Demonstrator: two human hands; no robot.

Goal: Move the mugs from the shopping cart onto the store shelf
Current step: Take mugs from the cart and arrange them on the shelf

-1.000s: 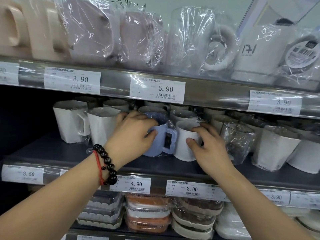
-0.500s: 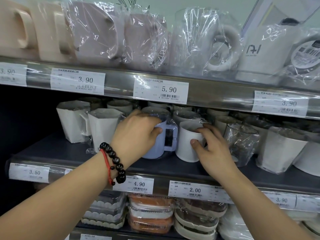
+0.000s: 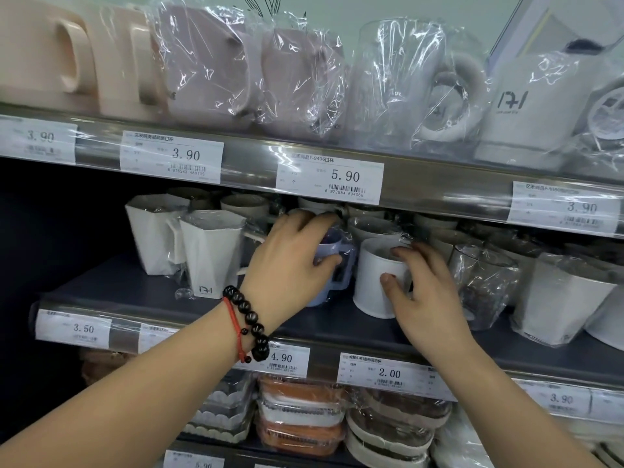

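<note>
On the middle shelf stands a pale blue mug wrapped in clear plastic, its square handle turned right. My left hand, with a bead bracelet and a red cord at the wrist, covers the mug from the left and grips it. Just right of it stands a white round mug, also on the shelf. My right hand holds that mug, thumb on its front and fingers over the rim. The shopping cart is out of view.
White angular mugs stand left of my hands, wrapped white mugs to the right, more mugs behind. The upper shelf edge with price tags hangs close above, carrying pink and white wrapped mugs. Stacked boxes fill the shelf below.
Both hands have stayed on their mugs. The blue mug has been pushed a little further back and now stands close beside the white one. My view has shifted slightly.
</note>
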